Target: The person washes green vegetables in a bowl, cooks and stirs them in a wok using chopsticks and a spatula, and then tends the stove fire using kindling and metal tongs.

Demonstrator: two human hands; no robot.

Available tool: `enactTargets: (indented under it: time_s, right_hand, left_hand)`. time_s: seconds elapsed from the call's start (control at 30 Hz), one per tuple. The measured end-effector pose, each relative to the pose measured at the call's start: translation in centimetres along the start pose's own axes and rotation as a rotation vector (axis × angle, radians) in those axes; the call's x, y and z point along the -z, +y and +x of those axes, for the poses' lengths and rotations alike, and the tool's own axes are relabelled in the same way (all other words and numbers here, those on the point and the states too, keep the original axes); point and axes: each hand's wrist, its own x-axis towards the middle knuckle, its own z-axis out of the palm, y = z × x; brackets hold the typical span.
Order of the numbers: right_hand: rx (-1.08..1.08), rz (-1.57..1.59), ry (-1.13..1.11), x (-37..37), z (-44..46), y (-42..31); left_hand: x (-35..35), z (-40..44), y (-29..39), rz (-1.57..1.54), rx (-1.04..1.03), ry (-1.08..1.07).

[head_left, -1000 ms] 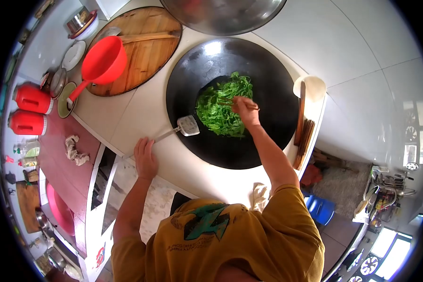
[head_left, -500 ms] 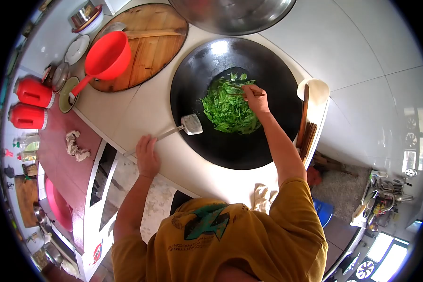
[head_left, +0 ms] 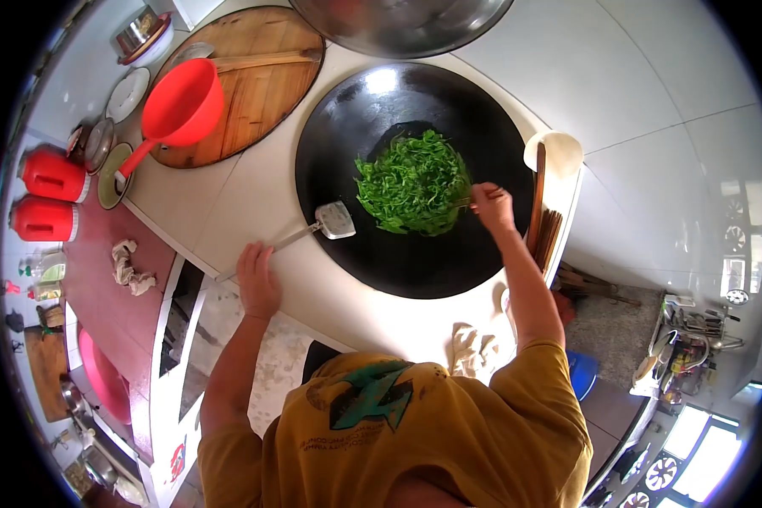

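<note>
My right hand [head_left: 493,206] is closed on a pair of chopsticks [head_left: 463,202] at the right side of the wok [head_left: 432,275]. Their tips reach into a heap of chopped leafy greens [head_left: 411,182], which hides the ends. At the counter's front edge, my left hand [head_left: 258,279] lies with its fingers stretched out across the handle of a metal spatula [head_left: 336,220]. The spatula's blade hangs over the wok's left rim.
A round wooden board [head_left: 267,93] with a red ladle-shaped scoop [head_left: 182,106] lies back left. Behind the wok is a large metal lid [head_left: 406,30]. Several chopsticks [head_left: 548,233] stand at right by a pale bowl [head_left: 559,154]. A cloth [head_left: 474,349] lies at the front edge.
My right hand has moved from over the greens towards me and to the right, with the chopsticks. The greens look more heaped. My left hand and the spatula stay in place.
</note>
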Motion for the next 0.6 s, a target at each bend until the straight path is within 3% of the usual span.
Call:
enactTargets:
  time_s: [0.1,0.17,0.27,0.3,0.43,0.53,0.6]
  right_hand:
    - [-0.089,0.439,0.143,-4.8,-0.3,1.3]
    - [-0.267,0.784,0.303,-7.1,0.2,0.6]
    - [-0.249,0.749,0.225,-8.3,0.5,1.2]
    - [-0.138,0.650,0.146,-8.0,1.1,2.4]
    - [0.181,-0.129,0.055,-4.6,3.0,-1.3]
    - [0.325,-0.045,-0.086,-4.1,-0.6,-7.6]
    - [0.110,0.097,-0.349,-5.2,-2.3,-7.4]
  left_hand:
    - [0.1,0.1,0.3,0.007,0.000,0.010]
    - [0.4,0.1,0.3,0.016,0.002,0.008]
    - [0.3,0.2,0.5,0.016,0.009,0.003]
    - [0.3,0.3,0.5,0.016,0.011,0.004]
    - [0.4,0.2,0.6,0.008,0.004,0.016]
    - [0.2,0.1,0.3,-0.004,0.013,0.020]
    - [0.3,0.2,0.3,0.010,0.017,0.007]
